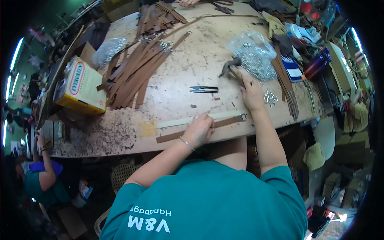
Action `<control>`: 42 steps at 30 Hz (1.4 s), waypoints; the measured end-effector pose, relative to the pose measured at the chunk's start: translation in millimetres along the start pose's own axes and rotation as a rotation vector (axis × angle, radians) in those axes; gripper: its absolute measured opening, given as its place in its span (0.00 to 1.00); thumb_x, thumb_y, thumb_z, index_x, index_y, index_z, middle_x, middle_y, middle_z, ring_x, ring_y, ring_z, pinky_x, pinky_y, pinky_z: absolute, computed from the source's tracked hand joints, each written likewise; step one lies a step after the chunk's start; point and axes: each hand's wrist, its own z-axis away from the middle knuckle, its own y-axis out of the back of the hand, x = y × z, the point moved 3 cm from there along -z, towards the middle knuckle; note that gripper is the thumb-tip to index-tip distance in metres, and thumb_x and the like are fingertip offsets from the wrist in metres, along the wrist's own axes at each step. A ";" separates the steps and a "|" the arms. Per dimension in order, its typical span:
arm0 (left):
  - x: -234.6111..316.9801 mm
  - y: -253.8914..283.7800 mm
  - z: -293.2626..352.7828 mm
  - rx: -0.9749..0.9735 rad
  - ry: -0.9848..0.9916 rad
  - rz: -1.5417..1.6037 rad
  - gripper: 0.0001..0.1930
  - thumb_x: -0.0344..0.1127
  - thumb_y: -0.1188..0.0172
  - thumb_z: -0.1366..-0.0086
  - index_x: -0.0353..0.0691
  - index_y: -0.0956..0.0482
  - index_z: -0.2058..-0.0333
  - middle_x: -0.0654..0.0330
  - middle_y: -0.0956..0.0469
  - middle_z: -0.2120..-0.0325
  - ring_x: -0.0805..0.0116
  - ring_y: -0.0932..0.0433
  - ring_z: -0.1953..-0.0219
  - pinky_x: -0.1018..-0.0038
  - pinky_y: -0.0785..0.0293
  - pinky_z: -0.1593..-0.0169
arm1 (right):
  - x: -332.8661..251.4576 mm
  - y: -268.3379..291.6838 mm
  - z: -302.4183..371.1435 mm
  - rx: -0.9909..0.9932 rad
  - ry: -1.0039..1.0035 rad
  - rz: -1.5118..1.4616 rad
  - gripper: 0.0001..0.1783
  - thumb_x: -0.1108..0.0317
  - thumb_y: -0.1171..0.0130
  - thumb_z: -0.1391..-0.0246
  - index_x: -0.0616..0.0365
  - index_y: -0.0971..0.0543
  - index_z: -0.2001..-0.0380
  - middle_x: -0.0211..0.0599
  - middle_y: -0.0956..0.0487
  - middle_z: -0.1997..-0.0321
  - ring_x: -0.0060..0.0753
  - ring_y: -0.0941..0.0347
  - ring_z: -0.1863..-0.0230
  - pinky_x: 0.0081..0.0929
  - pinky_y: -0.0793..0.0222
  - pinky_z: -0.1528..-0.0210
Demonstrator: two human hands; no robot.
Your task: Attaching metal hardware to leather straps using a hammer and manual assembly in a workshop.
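Observation:
At the near edge of the table, a brown leather strap [172, 137] lies with a metal buckle [243, 117] at its right end. My left hand [201, 129] is closed over the middle of this strap, fingers curled and their tips hidden. Behind the strap runs a pale ruler-like strip [176, 121]. Farther right, my right hand [251, 91] grips the handle of a hammer [232, 66], its dark head pointing away from me. A pair of thread snips [204, 89] lies between the hands, farther back, near small brown scraps [217, 98].
Brown straps [140, 78] with buckles pile up at the left, beside a yellow-and-cream can [82, 86]. A plastic bag of metal hardware [256, 58] sits beyond my right hand, with loose buckles [271, 98] nearby. Another person's hand [186, 3] shows at the far edge.

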 end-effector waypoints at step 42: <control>-98.6 143.8 63.9 0.447 0.317 -0.112 0.18 0.32 0.41 0.46 0.32 0.28 0.56 0.49 0.31 0.57 0.55 0.32 0.53 0.68 0.38 0.47 | 163.4 51.4 38.4 -0.066 -0.726 0.269 0.18 0.62 0.37 0.60 0.54 0.23 0.62 0.45 0.27 0.58 0.48 0.33 0.53 0.41 0.37 0.51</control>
